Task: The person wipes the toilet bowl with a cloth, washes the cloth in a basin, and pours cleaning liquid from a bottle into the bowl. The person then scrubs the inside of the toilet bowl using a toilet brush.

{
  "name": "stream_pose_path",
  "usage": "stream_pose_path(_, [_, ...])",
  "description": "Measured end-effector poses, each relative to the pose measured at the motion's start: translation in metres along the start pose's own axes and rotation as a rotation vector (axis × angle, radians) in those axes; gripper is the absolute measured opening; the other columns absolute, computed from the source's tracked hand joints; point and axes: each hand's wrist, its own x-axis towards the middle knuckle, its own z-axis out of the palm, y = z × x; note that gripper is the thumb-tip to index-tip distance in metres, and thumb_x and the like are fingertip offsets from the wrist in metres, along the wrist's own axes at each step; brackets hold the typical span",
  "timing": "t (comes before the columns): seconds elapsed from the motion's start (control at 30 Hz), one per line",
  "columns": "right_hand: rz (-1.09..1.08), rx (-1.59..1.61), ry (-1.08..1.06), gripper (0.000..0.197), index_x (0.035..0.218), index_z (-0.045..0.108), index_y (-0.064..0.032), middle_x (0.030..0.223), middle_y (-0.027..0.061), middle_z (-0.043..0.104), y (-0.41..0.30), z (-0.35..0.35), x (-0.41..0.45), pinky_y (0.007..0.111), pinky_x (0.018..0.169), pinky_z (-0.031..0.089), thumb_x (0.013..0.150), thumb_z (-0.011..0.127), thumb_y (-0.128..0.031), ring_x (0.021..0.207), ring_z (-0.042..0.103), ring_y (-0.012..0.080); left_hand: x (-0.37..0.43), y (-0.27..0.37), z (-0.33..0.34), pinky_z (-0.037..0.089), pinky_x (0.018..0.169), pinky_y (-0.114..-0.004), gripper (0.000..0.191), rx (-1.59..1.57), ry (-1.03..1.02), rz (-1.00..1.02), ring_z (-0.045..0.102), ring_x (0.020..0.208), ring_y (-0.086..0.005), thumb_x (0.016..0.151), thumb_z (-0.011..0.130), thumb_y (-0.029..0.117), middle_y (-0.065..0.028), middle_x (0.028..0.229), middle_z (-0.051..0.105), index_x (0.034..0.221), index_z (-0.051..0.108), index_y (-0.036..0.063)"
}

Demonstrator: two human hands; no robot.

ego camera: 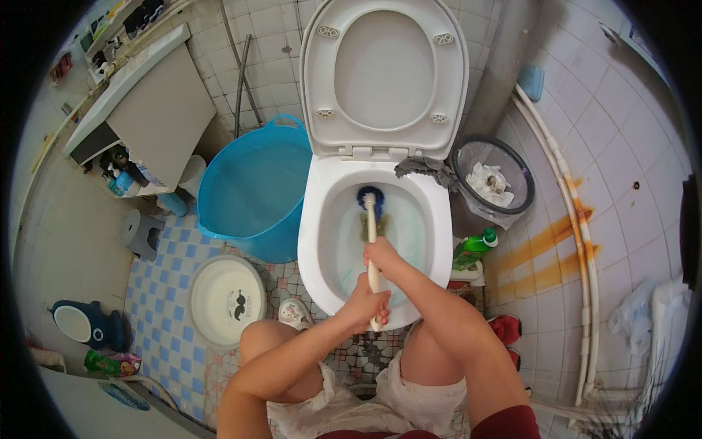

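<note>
Both my hands grip the pale handle of a toilet brush (372,219). My left hand (364,303) is closed around its lower end, close to the bowl's front rim. Farther up the handle, my right hand (382,257) holds it over the bowl. The round dark-blue brush head rests inside the white toilet bowl (310,241), at the back, beside a brownish patch. Bluish-green streaks mark the bowl's inner wall. The seat and lid (384,140) stand raised. A grey cloth (425,169) lies on the back right of the rim.
Left of the toilet stand a blue tub of water (255,249) and a pale basin (197,307). At right are a lined waste bin (531,192), a green bottle (471,249), red shoes (504,329) and wall pipes (582,274). A grey stool (141,233) is at far left.
</note>
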Motion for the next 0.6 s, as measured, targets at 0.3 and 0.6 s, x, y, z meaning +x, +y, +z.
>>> stream_pose_path(0.3, [0.144, 0.599, -0.001, 0.015, 0.093, 0.044, -0.0021, 0.079, 0.0078, 0.048, -0.009, 0.002, -0.038, 0.038, 0.065, 0.046, 0.093, 0.042, -0.017, 0.071, 0.050, 0.0186, -0.013, 0.055, -0.037, 0.042, 0.039, -0.028, 0.051, 0.578, -0.177, -0.185, 0.043, 0.044, -0.0101, 0.083, 0.051, 0.003, -0.0037, 0.067, 0.043, 0.124, 0.020, 0.0051])
stream_pose_path(0.6, [-0.091, 0.343, 0.234, 0.010, 0.081, 0.045, -0.0008, 0.068, 0.0081, 0.048, 0.002, -0.009, -0.025, 0.033, 0.053, 0.043, 0.081, 0.047, -0.011, 0.057, 0.049, 0.0174, -0.008, 0.021, 0.003, 0.041, 0.036, -0.027, 0.050, 0.297, -0.134, -0.002, 0.044, 0.042, -0.0108, 0.083, 0.050, 0.001, -0.0036, 0.065, 0.043, 0.123, 0.021, 0.0038])
